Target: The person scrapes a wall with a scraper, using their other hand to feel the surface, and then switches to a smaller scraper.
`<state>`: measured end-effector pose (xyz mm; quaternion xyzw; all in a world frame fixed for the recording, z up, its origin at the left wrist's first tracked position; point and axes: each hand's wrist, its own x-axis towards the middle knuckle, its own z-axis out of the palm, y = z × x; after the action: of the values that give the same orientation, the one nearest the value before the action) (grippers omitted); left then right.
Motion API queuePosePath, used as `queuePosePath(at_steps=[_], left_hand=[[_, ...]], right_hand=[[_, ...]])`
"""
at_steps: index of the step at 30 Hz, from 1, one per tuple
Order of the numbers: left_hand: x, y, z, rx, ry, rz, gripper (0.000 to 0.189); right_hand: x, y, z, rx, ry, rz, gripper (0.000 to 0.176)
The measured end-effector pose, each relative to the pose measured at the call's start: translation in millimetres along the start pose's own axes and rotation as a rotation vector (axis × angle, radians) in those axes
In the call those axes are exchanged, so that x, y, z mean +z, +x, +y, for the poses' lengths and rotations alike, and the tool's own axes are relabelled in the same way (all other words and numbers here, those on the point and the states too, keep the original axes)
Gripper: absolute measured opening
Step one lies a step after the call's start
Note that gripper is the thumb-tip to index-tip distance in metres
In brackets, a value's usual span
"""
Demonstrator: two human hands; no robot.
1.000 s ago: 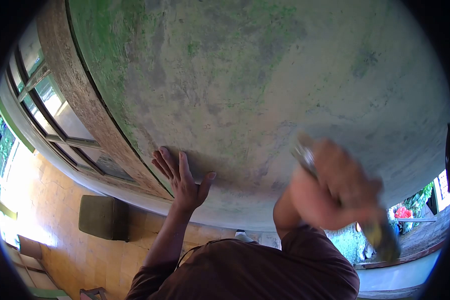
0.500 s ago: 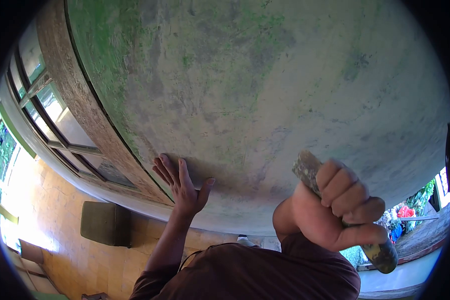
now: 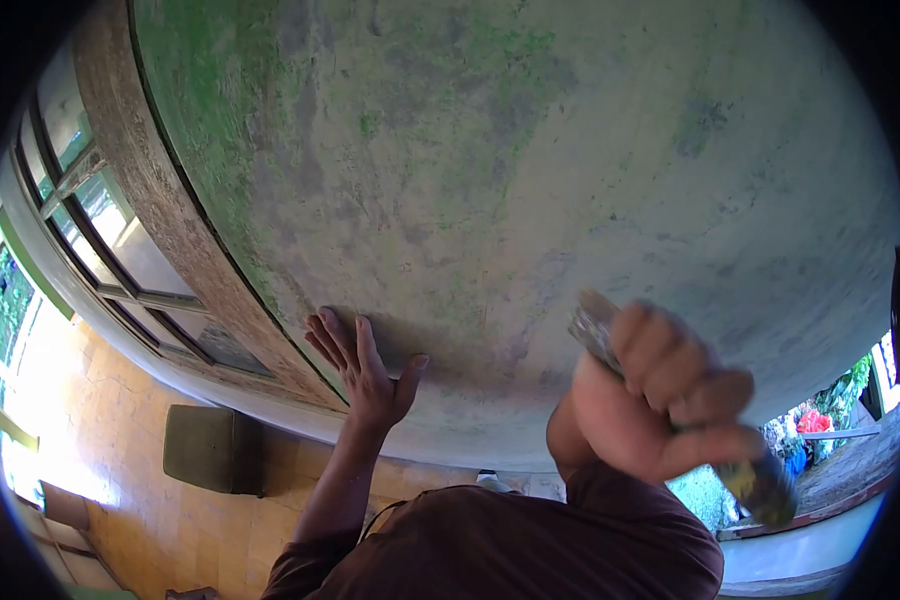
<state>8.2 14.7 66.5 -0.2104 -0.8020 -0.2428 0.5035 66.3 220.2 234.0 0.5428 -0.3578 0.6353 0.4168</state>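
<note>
My left hand (image 3: 368, 378) lies flat on the wall (image 3: 450, 200), fingers spread, close to the wooden door frame. On the right, my right hand (image 3: 660, 395) is a fist wrapped round a paint-stained scraper (image 3: 760, 490). Its thick rounded end sticks out below the fist, and its flat narrow end shows above, pointing up and left near the wall. Motion blurs the fist and the tool, and my fingers cover the tool's middle. Worn green and whitish paint with grey patches covers the wall.
Left of the wall runs a worn wooden frame (image 3: 185, 190) with glass panes beside it. A dark olive stool (image 3: 200, 449) stands on the yellowish tiled floor (image 3: 120, 375). At the right, a ledge (image 3: 850, 480) has red flowers (image 3: 813, 422) beyond it.
My right hand and the scraper have shifted slightly up and left. The left hand stays in place on the wall.
</note>
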Motion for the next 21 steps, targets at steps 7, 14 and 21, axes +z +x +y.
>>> queuePosePath(at_steps=[7,14,21], left_hand=[[-2,-2,2,-0.01,0.001,-0.019,0.083],[-2,1,2,0.0,0.005,-0.014,0.083],[-4,1,3,0.007,0.035,-0.031,0.084]], right_hand=[[-4,-1,-3,-0.008,-0.038,0.024,0.042],[-10,3,6,-0.017,-0.014,-0.009,0.042],[-10,16,12,-0.094,-0.049,0.008,0.042]])
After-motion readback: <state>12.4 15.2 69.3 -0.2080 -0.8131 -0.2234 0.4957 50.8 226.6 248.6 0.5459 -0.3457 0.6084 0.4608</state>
